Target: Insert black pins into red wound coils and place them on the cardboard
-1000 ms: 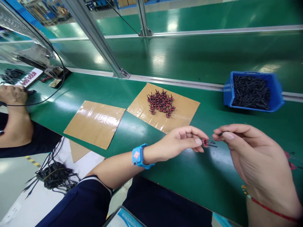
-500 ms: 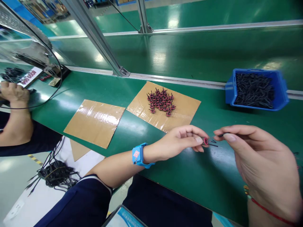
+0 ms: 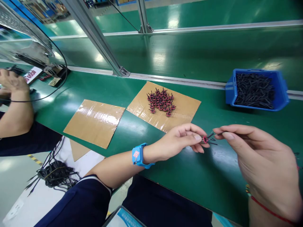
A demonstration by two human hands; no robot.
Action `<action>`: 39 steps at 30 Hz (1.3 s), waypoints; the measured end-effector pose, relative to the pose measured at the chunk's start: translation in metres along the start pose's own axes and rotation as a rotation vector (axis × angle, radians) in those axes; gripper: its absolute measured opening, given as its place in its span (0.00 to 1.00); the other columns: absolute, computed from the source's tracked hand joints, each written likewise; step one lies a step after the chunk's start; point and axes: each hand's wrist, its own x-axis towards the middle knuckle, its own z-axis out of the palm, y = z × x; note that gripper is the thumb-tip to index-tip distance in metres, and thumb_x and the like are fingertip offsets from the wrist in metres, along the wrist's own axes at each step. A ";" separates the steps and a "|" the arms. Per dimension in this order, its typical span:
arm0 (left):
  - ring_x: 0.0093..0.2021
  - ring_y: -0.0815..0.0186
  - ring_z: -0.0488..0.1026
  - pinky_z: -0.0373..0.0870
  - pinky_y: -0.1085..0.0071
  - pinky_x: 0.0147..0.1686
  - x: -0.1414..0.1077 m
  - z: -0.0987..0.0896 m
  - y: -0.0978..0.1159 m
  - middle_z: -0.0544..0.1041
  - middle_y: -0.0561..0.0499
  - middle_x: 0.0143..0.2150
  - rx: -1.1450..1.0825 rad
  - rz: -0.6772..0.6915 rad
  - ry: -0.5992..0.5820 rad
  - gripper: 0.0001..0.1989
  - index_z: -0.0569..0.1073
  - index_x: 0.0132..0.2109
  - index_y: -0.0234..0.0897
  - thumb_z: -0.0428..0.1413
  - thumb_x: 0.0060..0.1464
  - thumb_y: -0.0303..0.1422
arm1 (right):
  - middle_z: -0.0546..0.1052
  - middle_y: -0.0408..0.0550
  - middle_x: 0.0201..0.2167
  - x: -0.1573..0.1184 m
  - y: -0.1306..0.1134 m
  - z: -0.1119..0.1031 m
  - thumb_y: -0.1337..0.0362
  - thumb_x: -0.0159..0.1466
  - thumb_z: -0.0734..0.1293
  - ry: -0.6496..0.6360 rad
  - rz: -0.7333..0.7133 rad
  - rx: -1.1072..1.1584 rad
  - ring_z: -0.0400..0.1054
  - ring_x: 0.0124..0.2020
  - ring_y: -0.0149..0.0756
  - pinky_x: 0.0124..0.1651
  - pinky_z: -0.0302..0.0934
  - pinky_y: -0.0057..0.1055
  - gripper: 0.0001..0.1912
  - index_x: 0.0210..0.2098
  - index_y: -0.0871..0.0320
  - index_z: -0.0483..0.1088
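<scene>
My left hand (image 3: 183, 138), with a blue wrist strap (image 3: 139, 156), pinches a small red-and-black wound ring coil (image 3: 205, 139). Several dark leads stick out of the coil to the right. Close beside it, my right hand (image 3: 260, 154) is closed, thumb against forefinger, on a short black tube (image 3: 222, 133). The tube's tip points toward the coil's leads; whether it touches one is too small to tell. Beyond my hands, a heap of similar coils (image 3: 161, 101) lies on a cardboard sheet (image 3: 184, 110).
A blue bin (image 3: 230, 91) of short black tubes stands at the right, by the metal rail. Another cardboard sheet (image 3: 94, 123) lies left of the heap. A co-worker's arm (image 3: 17, 110) is at the far left, near a bundle of black cables (image 3: 55, 173). A metal post (image 3: 99, 41) rises behind.
The coil has turned slightly in my left hand, so more of its leads show spread out. My right hand has shifted very little. The co-worker's hand has moved up.
</scene>
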 end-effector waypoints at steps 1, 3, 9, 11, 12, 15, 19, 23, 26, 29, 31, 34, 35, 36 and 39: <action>0.33 0.69 0.76 0.71 0.69 0.39 0.000 0.000 0.000 0.78 0.47 0.36 -0.002 -0.010 0.003 0.13 0.73 0.43 0.33 0.62 0.55 0.38 | 0.80 0.42 0.37 0.000 0.000 0.000 0.57 0.58 0.73 0.004 0.006 0.011 0.76 0.38 0.30 0.38 0.71 0.22 0.08 0.37 0.50 0.77; 0.32 0.70 0.75 0.71 0.70 0.38 -0.001 0.001 0.001 0.78 0.47 0.34 0.003 -0.034 0.004 0.14 0.73 0.42 0.33 0.62 0.54 0.39 | 0.80 0.43 0.37 0.000 0.000 0.001 0.57 0.58 0.73 0.002 0.025 0.049 0.76 0.39 0.31 0.38 0.71 0.24 0.08 0.37 0.50 0.77; 0.29 0.71 0.74 0.70 0.72 0.35 -0.002 0.002 0.003 0.79 0.48 0.32 0.030 -0.061 -0.010 0.14 0.74 0.41 0.33 0.61 0.55 0.40 | 0.79 0.43 0.36 0.001 -0.001 0.002 0.57 0.57 0.74 -0.023 0.071 0.178 0.74 0.35 0.29 0.38 0.71 0.24 0.08 0.36 0.52 0.76; 0.29 0.72 0.74 0.70 0.73 0.36 -0.002 0.002 0.003 0.79 0.48 0.32 0.030 -0.054 -0.016 0.13 0.74 0.41 0.33 0.61 0.55 0.39 | 0.79 0.43 0.35 0.002 -0.001 0.002 0.58 0.57 0.74 -0.039 0.088 0.194 0.74 0.35 0.29 0.38 0.71 0.24 0.08 0.36 0.52 0.76; 0.29 0.72 0.74 0.70 0.73 0.36 -0.002 0.002 0.003 0.79 0.48 0.32 0.031 -0.052 -0.018 0.13 0.74 0.41 0.33 0.60 0.56 0.39 | 0.79 0.43 0.35 0.002 -0.001 0.002 0.58 0.57 0.74 -0.044 0.097 0.198 0.74 0.34 0.29 0.38 0.71 0.24 0.08 0.35 0.52 0.76; 0.29 0.71 0.75 0.70 0.72 0.36 -0.002 0.002 0.002 0.79 0.47 0.33 0.031 -0.048 -0.015 0.13 0.74 0.41 0.33 0.61 0.56 0.39 | 0.79 0.43 0.34 0.003 -0.001 0.002 0.58 0.57 0.74 -0.025 0.097 0.201 0.74 0.34 0.28 0.38 0.71 0.23 0.08 0.35 0.53 0.76; 0.29 0.71 0.75 0.70 0.72 0.36 -0.002 0.002 0.003 0.79 0.47 0.33 0.023 -0.056 -0.010 0.15 0.74 0.41 0.32 0.61 0.54 0.40 | 0.79 0.43 0.34 0.003 -0.001 0.001 0.58 0.57 0.74 -0.014 0.089 0.186 0.74 0.34 0.29 0.37 0.71 0.24 0.08 0.35 0.53 0.76; 0.29 0.71 0.74 0.70 0.72 0.36 -0.002 0.003 0.004 0.79 0.47 0.33 0.026 -0.064 -0.011 0.15 0.74 0.41 0.33 0.62 0.54 0.40 | 0.79 0.44 0.34 0.002 0.001 0.001 0.59 0.57 0.74 -0.049 0.103 0.206 0.75 0.34 0.32 0.37 0.73 0.28 0.08 0.35 0.53 0.76; 0.29 0.71 0.74 0.70 0.72 0.36 -0.002 0.003 0.004 0.79 0.47 0.33 0.022 -0.055 -0.013 0.14 0.74 0.41 0.33 0.61 0.55 0.40 | 0.80 0.45 0.37 0.001 0.004 -0.002 0.58 0.59 0.72 -0.105 0.087 0.164 0.76 0.38 0.34 0.40 0.73 0.31 0.07 0.37 0.52 0.77; 0.29 0.71 0.75 0.70 0.72 0.36 -0.002 0.003 0.004 0.78 0.48 0.32 0.020 -0.048 -0.013 0.14 0.73 0.41 0.33 0.61 0.55 0.39 | 0.80 0.45 0.44 -0.001 0.004 -0.004 0.56 0.64 0.67 -0.160 0.024 0.071 0.75 0.46 0.37 0.49 0.71 0.35 0.10 0.42 0.48 0.78; 0.30 0.71 0.75 0.70 0.72 0.36 -0.001 0.002 0.003 0.78 0.48 0.32 0.025 -0.044 -0.010 0.13 0.73 0.41 0.33 0.61 0.55 0.39 | 0.79 0.44 0.48 -0.001 0.002 -0.005 0.55 0.66 0.65 -0.173 -0.016 0.056 0.74 0.50 0.38 0.52 0.69 0.37 0.12 0.46 0.46 0.77; 0.30 0.72 0.75 0.70 0.72 0.36 -0.001 0.002 0.003 0.78 0.48 0.33 0.029 -0.035 -0.004 0.13 0.73 0.41 0.33 0.61 0.56 0.38 | 0.78 0.42 0.50 0.001 0.000 -0.004 0.55 0.65 0.66 -0.171 -0.046 0.014 0.73 0.51 0.36 0.49 0.69 0.31 0.12 0.47 0.44 0.76; 0.30 0.72 0.75 0.70 0.72 0.36 -0.001 0.002 0.003 0.78 0.48 0.33 0.030 -0.033 -0.003 0.13 0.73 0.42 0.33 0.61 0.56 0.38 | 0.78 0.41 0.49 0.002 -0.001 -0.003 0.55 0.65 0.66 -0.170 -0.051 -0.014 0.73 0.51 0.35 0.48 0.69 0.29 0.12 0.46 0.45 0.76; 0.30 0.72 0.75 0.70 0.72 0.36 -0.001 0.002 0.003 0.78 0.48 0.33 0.032 -0.030 -0.002 0.13 0.73 0.42 0.33 0.61 0.56 0.38 | 0.79 0.41 0.49 0.003 -0.001 -0.003 0.55 0.64 0.67 -0.173 -0.056 -0.041 0.73 0.51 0.34 0.47 0.69 0.28 0.11 0.45 0.45 0.76; 0.30 0.72 0.74 0.69 0.72 0.37 -0.001 0.003 0.003 0.77 0.49 0.33 0.040 -0.008 0.019 0.12 0.73 0.41 0.32 0.61 0.55 0.37 | 0.78 0.41 0.48 0.005 0.002 -0.004 0.54 0.62 0.68 -0.210 -0.064 -0.094 0.72 0.52 0.35 0.50 0.68 0.31 0.09 0.40 0.47 0.76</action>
